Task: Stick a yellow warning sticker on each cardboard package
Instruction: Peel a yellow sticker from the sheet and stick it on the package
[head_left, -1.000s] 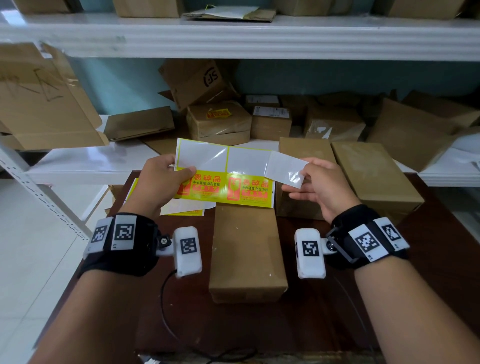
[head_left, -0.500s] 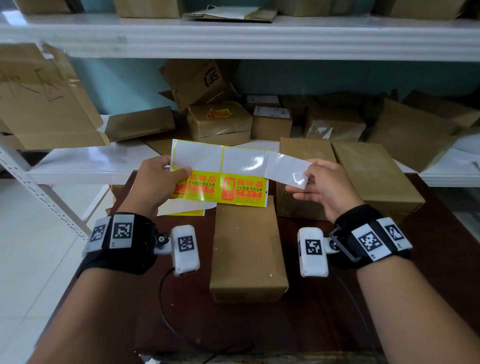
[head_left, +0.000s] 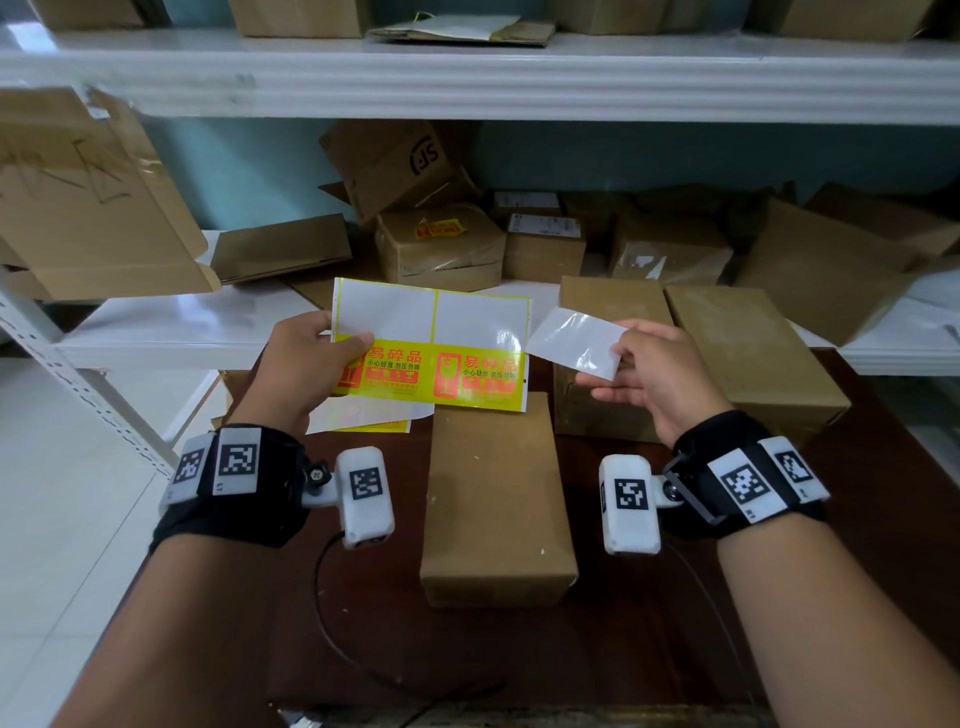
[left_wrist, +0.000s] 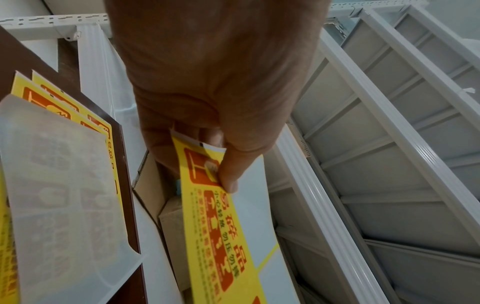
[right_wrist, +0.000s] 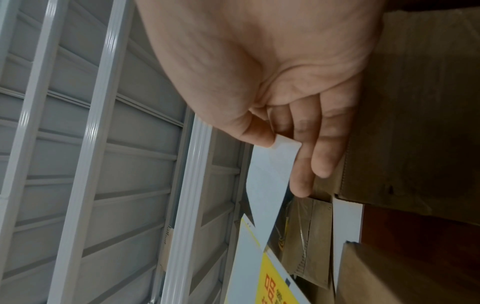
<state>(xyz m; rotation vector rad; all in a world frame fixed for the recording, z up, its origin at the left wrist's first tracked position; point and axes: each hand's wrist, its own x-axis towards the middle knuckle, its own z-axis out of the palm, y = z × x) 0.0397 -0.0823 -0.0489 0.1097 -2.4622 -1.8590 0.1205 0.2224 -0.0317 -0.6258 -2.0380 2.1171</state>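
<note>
A peeled sticker (head_left: 574, 344) is pinched in the right hand (head_left: 655, 375), the sticker sheet (head_left: 431, 345) gripped in the left hand (head_left: 301, 364); three packages (head_left: 496, 499) on the table (head_left: 649, 649) remain unlabelled.

The head camera looked down over both wrists toward the shelves; each wrist camera looked closely along its palm, sharing the sticker sheet (head_left: 431, 345) beyond the fingertips.
</note>
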